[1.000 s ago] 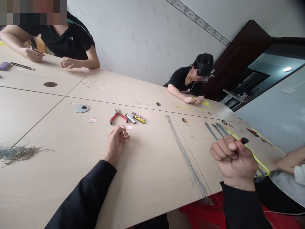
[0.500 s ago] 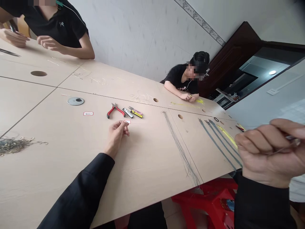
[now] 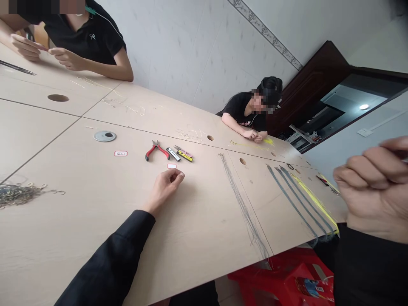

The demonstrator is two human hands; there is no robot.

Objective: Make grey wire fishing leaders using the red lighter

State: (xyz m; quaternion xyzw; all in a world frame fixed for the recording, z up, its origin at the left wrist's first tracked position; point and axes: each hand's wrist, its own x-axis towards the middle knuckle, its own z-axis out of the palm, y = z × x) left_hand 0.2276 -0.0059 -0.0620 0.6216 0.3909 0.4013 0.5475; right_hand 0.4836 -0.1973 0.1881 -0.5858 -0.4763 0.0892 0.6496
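Across the table (image 3: pixel 204 221), the grey fishing-line bundle (image 3: pixel 238 193) lies right of the left fingers, its long axis slanting near-to-far; the left hand (image 3: pixel 165 187) is nearer, fingertips pinched. The raised right hand (image 3: pixel 376 182) is curled; neither's hold can be told. Beyond the left fingers lie red-handled pliers (image 3: pixel 149 151), then, closest, a red-bordered label (image 3: pixel 172 166).

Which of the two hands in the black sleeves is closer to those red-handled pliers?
The left. The left hand is just on the near side of the pliers, not touching them; the right hand is raised far off to their right.
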